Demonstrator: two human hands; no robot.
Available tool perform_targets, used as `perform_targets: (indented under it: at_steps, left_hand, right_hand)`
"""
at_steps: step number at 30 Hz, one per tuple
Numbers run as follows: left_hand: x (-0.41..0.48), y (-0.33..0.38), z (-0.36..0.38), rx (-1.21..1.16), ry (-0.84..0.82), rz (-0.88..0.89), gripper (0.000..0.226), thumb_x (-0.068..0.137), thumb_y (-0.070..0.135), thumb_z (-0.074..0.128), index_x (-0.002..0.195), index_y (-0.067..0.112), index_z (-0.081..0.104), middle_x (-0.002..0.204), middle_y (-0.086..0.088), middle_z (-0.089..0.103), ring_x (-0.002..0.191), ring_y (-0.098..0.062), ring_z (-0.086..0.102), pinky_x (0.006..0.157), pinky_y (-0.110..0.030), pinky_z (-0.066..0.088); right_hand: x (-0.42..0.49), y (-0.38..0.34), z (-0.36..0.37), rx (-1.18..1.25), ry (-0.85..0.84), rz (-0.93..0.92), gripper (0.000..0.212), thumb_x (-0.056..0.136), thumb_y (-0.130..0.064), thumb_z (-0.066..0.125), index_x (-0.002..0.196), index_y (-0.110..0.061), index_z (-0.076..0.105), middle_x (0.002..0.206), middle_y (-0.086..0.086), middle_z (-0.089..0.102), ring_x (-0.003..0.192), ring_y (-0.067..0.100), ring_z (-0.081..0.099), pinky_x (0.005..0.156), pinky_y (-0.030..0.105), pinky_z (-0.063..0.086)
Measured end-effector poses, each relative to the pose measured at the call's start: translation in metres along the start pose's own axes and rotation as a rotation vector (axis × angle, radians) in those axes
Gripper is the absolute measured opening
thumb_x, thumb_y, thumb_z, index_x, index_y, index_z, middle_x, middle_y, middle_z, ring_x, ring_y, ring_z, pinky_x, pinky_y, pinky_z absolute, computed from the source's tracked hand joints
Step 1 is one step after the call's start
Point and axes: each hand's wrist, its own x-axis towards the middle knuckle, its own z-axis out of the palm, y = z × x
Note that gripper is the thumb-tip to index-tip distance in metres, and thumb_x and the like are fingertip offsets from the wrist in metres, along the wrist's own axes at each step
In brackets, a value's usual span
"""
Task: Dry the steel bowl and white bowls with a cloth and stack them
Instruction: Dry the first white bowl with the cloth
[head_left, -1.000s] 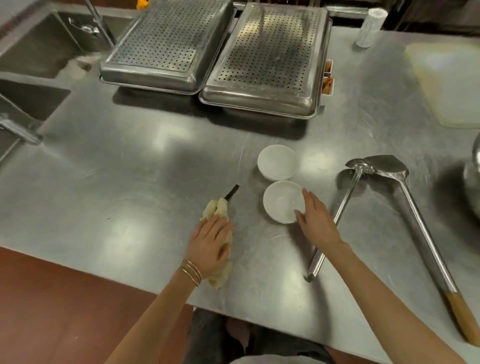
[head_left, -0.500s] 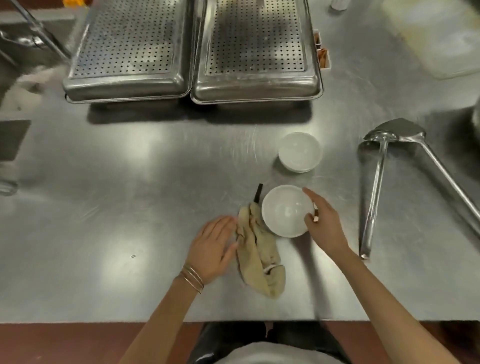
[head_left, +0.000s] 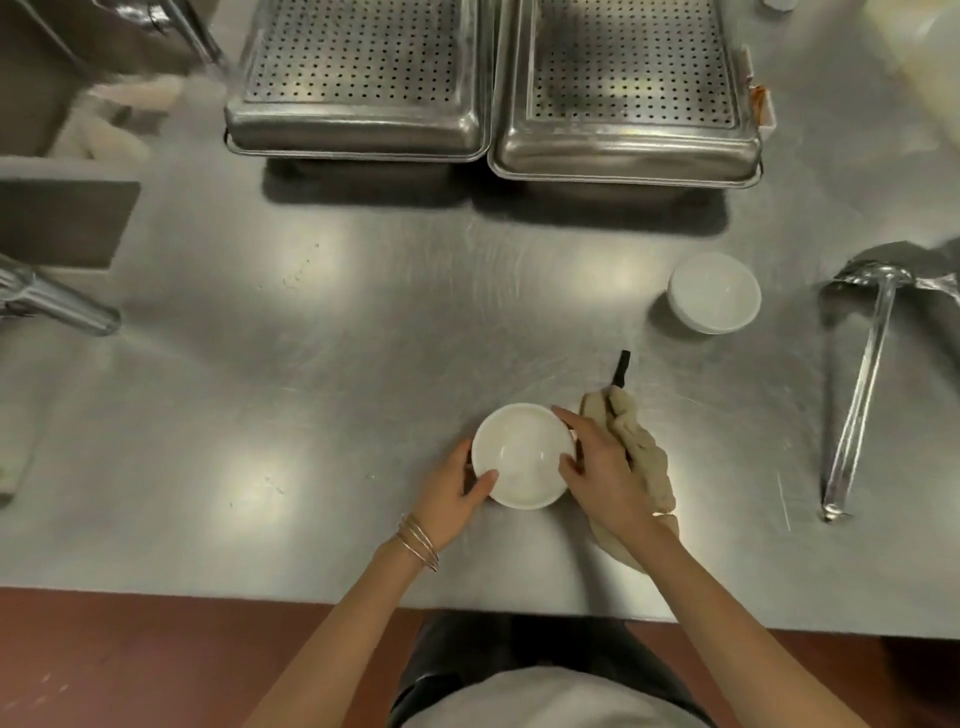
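Your right hand (head_left: 597, 467) and forearm cover much of the beige cloth (head_left: 641, 457), which lies on the steel table (head_left: 311, 364) just right of the white bowl (head_left: 522, 452). A dark strip (head_left: 621, 369) pokes out of the cloth's far end, and you cannot tell what it is. Your left hand (head_left: 452, 493) grips the bowl's left rim and your right grips its right rim, thumbs hooked inside. It looks empty, as does the second white bowl (head_left: 714, 292), upright well apart to the right. The ladle's (head_left: 860, 395) head is blurred at the frame edge.
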Motion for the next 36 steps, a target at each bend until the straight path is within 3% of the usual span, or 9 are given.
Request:
perform_targets:
  at_steps: [2,5,9,15,19,22,29,32,36]
  left_hand:
    - [-0.001,0.001,0.004,-0.095,0.05,-0.048,0.043,0.091,0.011,0.055,0.131,0.007,0.04,0.12,-0.01,0.056,0.103,-0.019,0.055,0.085,-0.025,0.05]
    - [-0.003,0.005,0.007,-0.157,0.113,-0.099,0.052,0.082,0.023,0.05,0.131,0.006,0.042,0.112,-0.005,0.056,0.1,-0.022,0.056,0.084,-0.045,0.053]
    - [0.001,0.006,0.01,-0.228,0.149,-0.131,0.043,0.091,0.004,0.052,0.132,0.009,0.043,0.111,-0.002,0.056,0.102,-0.025,0.058,0.083,-0.049,0.054]
    - [0.005,0.009,0.01,-0.319,0.128,-0.192,0.046,0.089,-0.004,0.051,0.129,0.016,0.041,0.121,-0.01,0.053,0.107,-0.025,0.054,0.073,-0.038,0.058]
    - [0.004,0.021,0.009,-0.403,0.094,-0.239,0.05,0.088,-0.011,0.046,0.131,0.012,0.034,0.12,-0.014,0.048,0.106,-0.028,0.051,0.057,-0.023,0.057]
    - [0.003,0.028,0.006,-0.464,0.11,-0.281,0.048,0.089,-0.009,0.043,0.129,0.016,0.033,0.119,-0.016,0.049,0.105,-0.031,0.052,0.054,-0.023,0.056]
    - [-0.001,0.047,0.003,-0.658,0.144,-0.34,0.039,0.092,-0.001,0.045,0.123,0.021,0.037,0.101,0.002,0.053,0.086,-0.017,0.058,0.063,-0.031,0.058]
    - [-0.005,0.054,0.003,-0.684,0.119,-0.326,0.038,0.092,0.002,0.047,0.121,0.026,0.039,0.107,-0.005,0.056,0.088,-0.018,0.061,0.061,-0.029,0.059]
    - [-0.009,0.063,0.003,-0.717,0.109,-0.285,0.04,0.093,0.007,0.048,0.125,0.029,0.04,0.121,-0.01,0.054,0.09,-0.018,0.064,0.071,-0.036,0.059]
  right_hand:
    - [0.001,0.002,0.003,-0.07,-0.019,-0.022,0.051,0.085,-0.005,0.055,0.134,-0.015,0.045,0.124,0.008,0.055,0.1,0.022,0.056,0.09,0.033,0.045]
    - [0.003,0.0,-0.009,-0.077,0.015,-0.075,0.035,0.091,-0.006,0.055,0.126,-0.008,0.055,0.12,0.01,0.059,0.104,0.024,0.057,0.092,0.022,0.038]
    - [0.015,0.023,-0.036,-0.414,0.275,-0.078,0.027,0.086,-0.012,0.062,0.112,-0.007,0.063,0.112,0.013,0.063,0.103,0.037,0.055,0.083,0.04,0.045]
    - [0.018,0.041,-0.037,-0.113,0.061,0.331,0.045,0.085,-0.023,0.062,0.127,-0.015,0.048,0.107,0.013,0.061,0.098,0.031,0.056,0.073,0.03,0.042]
    - [0.014,0.034,-0.062,0.07,0.209,0.236,0.029,0.087,-0.01,0.059,0.115,-0.017,0.059,0.095,0.002,0.066,0.078,0.009,0.056,0.062,0.006,0.038]
    - [0.004,0.025,-0.086,0.089,0.141,0.117,0.029,0.086,-0.016,0.065,0.112,-0.018,0.052,0.072,-0.006,0.062,0.061,0.005,0.052,0.059,0.008,0.04]
    - [-0.008,0.038,-0.079,-0.079,0.086,0.22,0.017,0.09,-0.019,0.059,0.106,-0.016,0.057,0.085,0.002,0.065,0.075,0.021,0.057,0.064,0.027,0.041]
    - [-0.014,0.034,-0.087,-0.022,0.105,0.191,0.014,0.087,-0.014,0.062,0.101,-0.018,0.064,0.093,0.0,0.069,0.083,0.014,0.062,0.07,0.018,0.041]
    - [-0.032,-0.009,-0.113,0.124,0.143,-0.086,0.022,0.079,-0.014,0.072,0.097,-0.026,0.068,0.093,-0.015,0.067,0.087,0.001,0.061,0.076,0.01,0.045]
